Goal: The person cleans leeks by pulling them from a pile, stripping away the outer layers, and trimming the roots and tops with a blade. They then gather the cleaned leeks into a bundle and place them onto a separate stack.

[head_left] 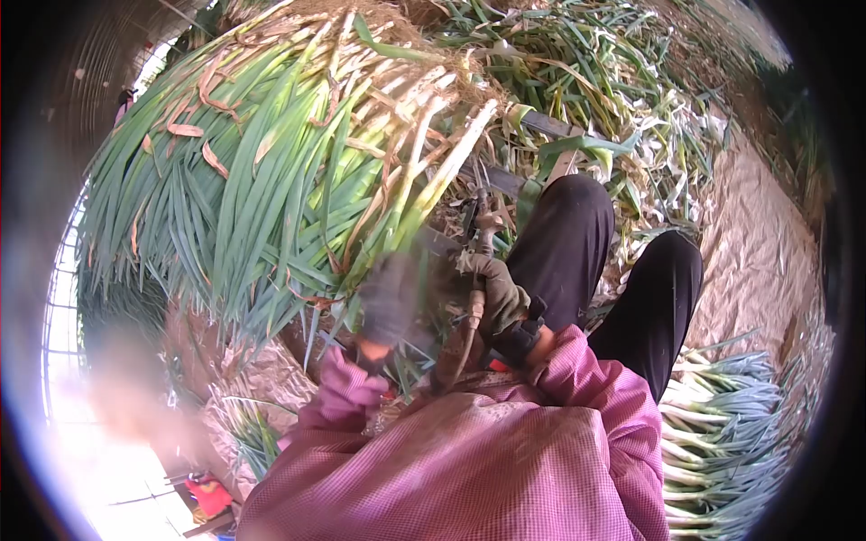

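Observation:
My right hand [496, 293], in a dark olive work glove, is closed around an air gun [487, 230] with a metal fitting. A hose [469, 338] runs down from it toward my lap. My left hand [388, 293], in a dark glove, is smeared by motion beside the leaf ends of the big heap of green onions [262, 189]. Its fingers cannot be made out, nor whether they hold a stalk. The nearest green onion stalks [456, 158] slant down toward that hand, their pale root ends up and to the right.
Stripped leaves and peelings [622, 108] lie in a pile beyond my knees [573, 212]. Brown sheeting [758, 243] covers the ground at right. Cleaned green onions [713, 451] lie in a row at lower right. A red item [209, 496] is at lower left.

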Available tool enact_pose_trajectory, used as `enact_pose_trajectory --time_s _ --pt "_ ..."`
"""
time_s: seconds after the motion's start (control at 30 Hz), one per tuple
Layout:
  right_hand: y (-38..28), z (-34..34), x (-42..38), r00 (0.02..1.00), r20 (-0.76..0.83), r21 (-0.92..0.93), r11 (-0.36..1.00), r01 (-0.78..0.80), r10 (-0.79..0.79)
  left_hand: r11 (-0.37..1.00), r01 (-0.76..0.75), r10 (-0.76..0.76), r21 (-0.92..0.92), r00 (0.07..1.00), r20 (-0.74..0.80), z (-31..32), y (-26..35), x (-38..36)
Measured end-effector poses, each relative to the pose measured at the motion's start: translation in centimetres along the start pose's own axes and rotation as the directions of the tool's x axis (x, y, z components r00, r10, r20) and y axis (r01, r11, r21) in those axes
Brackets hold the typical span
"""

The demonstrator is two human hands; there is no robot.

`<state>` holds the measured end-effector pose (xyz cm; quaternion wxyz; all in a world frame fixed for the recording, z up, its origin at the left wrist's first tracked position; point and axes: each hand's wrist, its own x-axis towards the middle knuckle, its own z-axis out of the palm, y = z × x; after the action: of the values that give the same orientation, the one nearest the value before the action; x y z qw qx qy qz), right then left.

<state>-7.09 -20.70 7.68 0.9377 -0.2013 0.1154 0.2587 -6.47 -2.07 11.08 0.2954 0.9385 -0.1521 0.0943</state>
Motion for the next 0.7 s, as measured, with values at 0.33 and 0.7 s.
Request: enact_pose_trajectory --time_s 0.33,0.7 --pt "4.8 4.8 -1.6 0.929 -0.362 -0.534 0.800 -0.274 0.077 0.588 -0.241 0.123 0.772 0.970 0.209 -1.0 -10.1 5.3" --pt "3.5 5.7 -1.8 0.893 -0.428 -0.579 0.717 -0.389 0.139 0.732 -0.106 -0.047 0.674 0.978 0.205 3.9 -11.8 8.3"
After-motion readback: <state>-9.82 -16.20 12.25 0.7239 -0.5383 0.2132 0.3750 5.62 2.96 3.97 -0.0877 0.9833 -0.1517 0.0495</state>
